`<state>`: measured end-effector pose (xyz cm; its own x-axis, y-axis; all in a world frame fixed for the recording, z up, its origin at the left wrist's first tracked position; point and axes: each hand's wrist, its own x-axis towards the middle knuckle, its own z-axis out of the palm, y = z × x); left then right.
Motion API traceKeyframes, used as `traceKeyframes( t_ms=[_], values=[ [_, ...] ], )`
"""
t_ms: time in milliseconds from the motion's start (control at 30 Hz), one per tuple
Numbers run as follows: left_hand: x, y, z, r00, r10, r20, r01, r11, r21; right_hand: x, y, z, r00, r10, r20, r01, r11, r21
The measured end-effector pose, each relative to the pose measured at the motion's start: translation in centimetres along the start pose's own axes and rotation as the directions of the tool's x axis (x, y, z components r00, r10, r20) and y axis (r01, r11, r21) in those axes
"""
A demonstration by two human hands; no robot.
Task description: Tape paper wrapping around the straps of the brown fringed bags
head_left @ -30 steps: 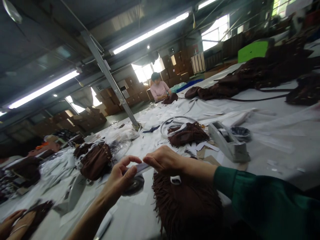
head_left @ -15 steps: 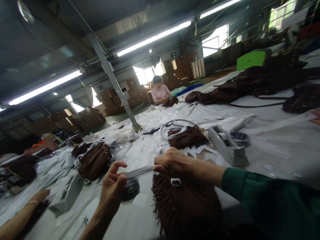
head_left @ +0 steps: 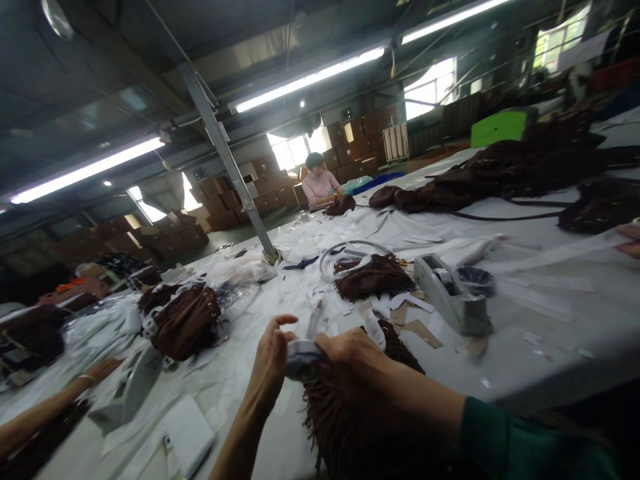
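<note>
A dark brown fringed bag (head_left: 345, 427) lies in front of me, partly under my right hand and forearm. My left hand (head_left: 273, 357) has its thumb and fingertips at the left end of a whitish translucent strip (head_left: 303, 347). My right hand (head_left: 353, 357) pinches the strip's right end, its fingers folded over the bag's upper edge. Just below the strip shows a dark rounded thing, blurred, whose kind I cannot make out. White wrapping (head_left: 375, 330) sticks up behind my right hand.
Grey tape dispensers (head_left: 453, 297) stand right and left. Another fringed bag (head_left: 373, 277) with a wrapped strap lies ahead; more brown bags (head_left: 185, 323) sit left. A co-worker's arm (head_left: 75, 393) reaches in at left, another hand at far right. One person (head_left: 320, 183) sits beyond the table.
My left hand has moved right, close to my right hand. The strip, stretched between them before, now spans a short gap. The co-worker's hand at left has reached further in.
</note>
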<state>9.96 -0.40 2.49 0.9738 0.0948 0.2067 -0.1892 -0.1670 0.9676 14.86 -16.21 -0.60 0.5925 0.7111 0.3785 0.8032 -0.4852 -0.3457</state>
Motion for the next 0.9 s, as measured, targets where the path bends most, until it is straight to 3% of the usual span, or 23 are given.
traceKeyframes(
  t_ms=[67,100,167,233,300,367,433,500,567,633,700,767,900],
  values=[
    [-0.2,1.0,-0.7,0.970,-0.054,0.239,-0.013,0.962,0.271,-0.3,0.1,-0.7,0.990,-0.108,0.090,0.120,0.983,-0.137],
    [-0.3,1.7,-0.8,0.952,-0.079,0.296,-0.034,0.933,0.357,-0.3,0.0,-1.1,0.985,-0.135,0.105,0.151,0.976,-0.158],
    [-0.5,2.8,-0.5,0.950,-0.082,0.301,-0.044,0.919,0.392,0.1,-0.3,-1.8,0.990,-0.129,0.063,0.136,0.982,-0.133],
    [-0.6,3.4,0.2,0.984,-0.038,0.176,-0.009,0.966,0.258,0.6,-0.6,-2.6,0.997,-0.081,-0.015,0.081,0.997,-0.010],
    [-0.5,3.1,1.0,1.000,0.010,-0.021,-0.010,1.000,0.017,0.9,-0.6,-3.2,0.998,-0.042,-0.051,0.051,0.981,0.189],
    [-0.3,2.2,1.7,0.980,0.018,-0.199,-0.061,0.976,-0.211,1.1,-0.5,-3.4,0.999,-0.013,-0.047,0.029,0.935,0.353],
    [0.0,1.0,2.0,0.965,0.002,-0.264,-0.089,0.944,-0.319,0.8,-0.2,-3.2,0.999,0.024,-0.033,-0.011,0.934,0.358],
    [0.4,0.2,1.7,0.984,0.020,-0.179,-0.066,0.966,-0.252,0.2,0.1,-2.6,0.998,0.066,-0.014,-0.062,0.983,0.170],
    [0.6,0.1,1.1,0.999,0.033,0.044,-0.032,0.999,-0.031,-0.4,0.3,-1.9,0.997,0.064,0.032,-0.062,0.996,-0.067],
    [0.6,0.6,0.6,0.961,-0.035,0.276,-0.026,0.977,0.214,-0.9,0.4,-1.2,0.997,0.014,0.079,0.000,0.984,-0.179],
    [0.3,1.5,0.5,0.921,-0.096,0.377,-0.036,0.943,0.330,-1.1,0.3,-1.0,0.995,-0.037,0.093,0.050,0.989,-0.141],
    [-0.1,2.1,0.8,0.936,-0.068,0.344,-0.032,0.960,0.277,-0.9,0.2,-1.5,0.996,-0.051,0.073,0.052,0.998,-0.022],
    [-0.9,2.2,1.8,0.998,0.037,0.054,-0.029,0.990,-0.141,-0.1,0.4,-3.7,0.992,-0.029,0.123,-0.022,0.920,0.390]
  ],
)
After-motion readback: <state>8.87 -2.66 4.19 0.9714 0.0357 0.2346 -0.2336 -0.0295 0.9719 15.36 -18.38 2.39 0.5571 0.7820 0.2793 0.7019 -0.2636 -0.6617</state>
